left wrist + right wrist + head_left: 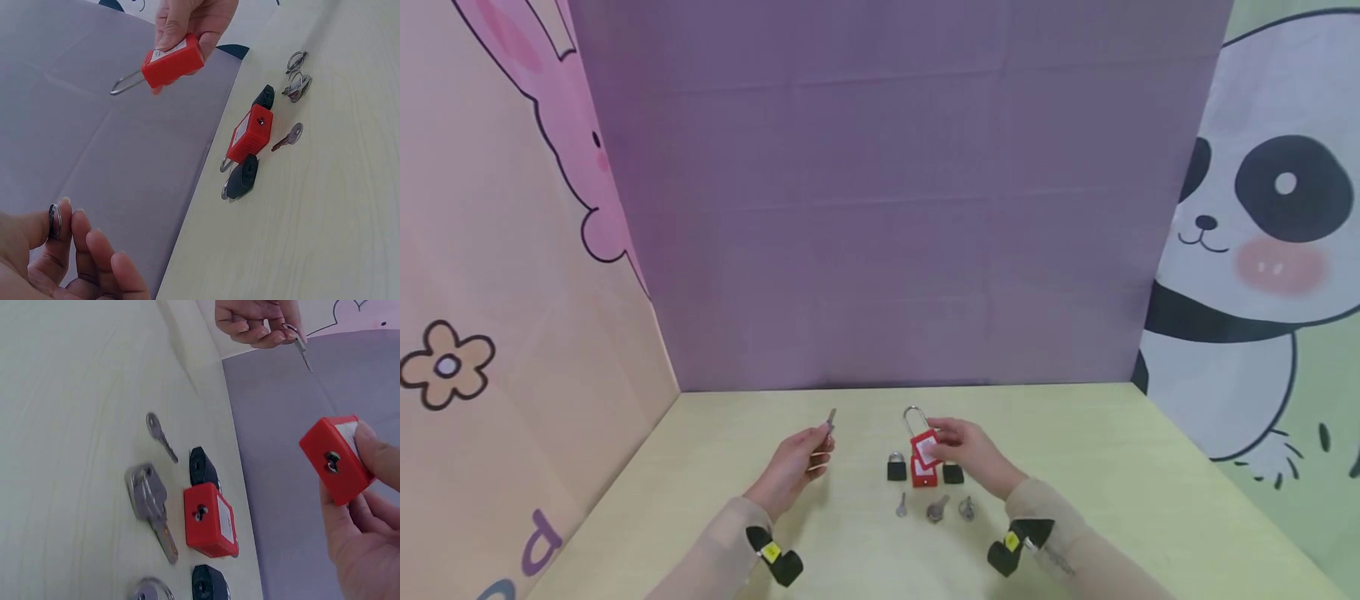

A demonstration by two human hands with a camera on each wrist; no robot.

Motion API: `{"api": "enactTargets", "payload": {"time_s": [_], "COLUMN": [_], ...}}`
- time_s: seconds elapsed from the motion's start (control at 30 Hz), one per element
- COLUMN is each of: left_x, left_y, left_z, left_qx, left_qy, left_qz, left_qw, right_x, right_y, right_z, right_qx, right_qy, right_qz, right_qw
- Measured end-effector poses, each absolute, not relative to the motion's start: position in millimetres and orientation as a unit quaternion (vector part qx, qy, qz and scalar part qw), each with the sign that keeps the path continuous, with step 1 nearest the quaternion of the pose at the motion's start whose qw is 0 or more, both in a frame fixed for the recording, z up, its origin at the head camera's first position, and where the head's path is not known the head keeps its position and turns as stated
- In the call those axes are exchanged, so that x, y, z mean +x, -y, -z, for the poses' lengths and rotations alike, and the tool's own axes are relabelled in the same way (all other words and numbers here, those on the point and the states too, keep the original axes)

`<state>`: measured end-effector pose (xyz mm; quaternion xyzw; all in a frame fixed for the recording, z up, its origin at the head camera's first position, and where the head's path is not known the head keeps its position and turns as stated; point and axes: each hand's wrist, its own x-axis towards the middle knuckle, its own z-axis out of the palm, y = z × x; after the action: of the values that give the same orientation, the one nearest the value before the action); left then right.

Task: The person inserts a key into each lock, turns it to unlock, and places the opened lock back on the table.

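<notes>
My right hand (966, 446) holds a red padlock (926, 447) in the air between thumb and fingers. Its long shackle points up and away, and the keyhole on its underside faces the right wrist camera (332, 462). Off to the left, my left hand (797, 462) pinches a key (831, 416) by its ring, with the blade pointing upward. A second red padlock (210, 520) lies on the table below the raised one, between two black padlocks (897, 467). Nearer to me lie a small key (902, 505) and two keys with rings (937, 508).
The pale wooden table (1075, 467) ends at a purple backdrop (887, 208). Cloth walls with a pink rabbit (572, 125) and a panda (1262, 233) stand at the left and right. Each wrist wears a black strap with a camera (775, 557).
</notes>
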<state>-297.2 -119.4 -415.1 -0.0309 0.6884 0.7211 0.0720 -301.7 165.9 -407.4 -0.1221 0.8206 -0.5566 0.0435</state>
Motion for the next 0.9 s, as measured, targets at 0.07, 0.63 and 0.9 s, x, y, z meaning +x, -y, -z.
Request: {"api": "enactTargets", "payload": {"time_s": [0.07, 0.63, 0.9], "left_x": [-296.9, -298.5, -303.2], "left_y": [119.4, 119.1, 119.2], "left_z": [414.4, 417.6, 419.8], "left_qx": [-0.032, -0.024, -0.024], "left_qy": [-0.688, -0.688, -0.690], "left_qz": [-0.721, -0.722, -0.719], "left_qw": [0.072, 0.077, 0.079], "right_x": [-304.3, -305.6, -305.1], "right_y": [-166.5, -168.3, -161.8], "right_z": [409.0, 408.7, 412.5], "right_qx": [-0.101, 0.043, 0.055], "right_qy": [-0.824, -0.619, -0.593], "right_qz": [0.555, 0.767, 0.786], "right_qw": [0.052, 0.164, 0.165]}}
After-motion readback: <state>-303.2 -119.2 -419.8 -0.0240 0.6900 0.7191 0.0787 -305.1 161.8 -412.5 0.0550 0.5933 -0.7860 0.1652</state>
